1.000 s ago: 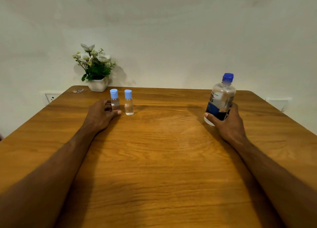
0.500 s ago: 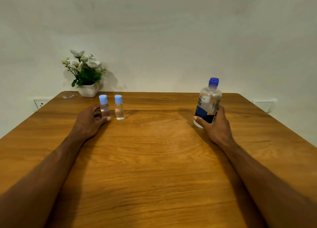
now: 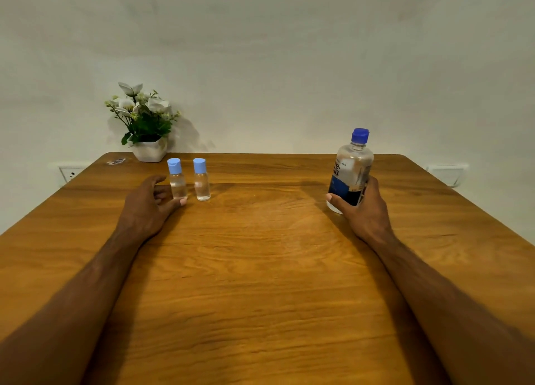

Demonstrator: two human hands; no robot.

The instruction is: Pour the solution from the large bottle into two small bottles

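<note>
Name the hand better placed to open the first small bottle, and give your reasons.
Left. The left hand is already cupped around the nearer small bottle, thumb at its base, cap still on. The right hand is occupied gripping the large bottle on the table's far side.

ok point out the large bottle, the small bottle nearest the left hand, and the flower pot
large bottle (image 3: pixel 353 167), head view, clear upper body
small bottle (image 3: pixel 177 185), head view, clear body
flower pot (image 3: pixel 150 152), head view, white front face
</note>
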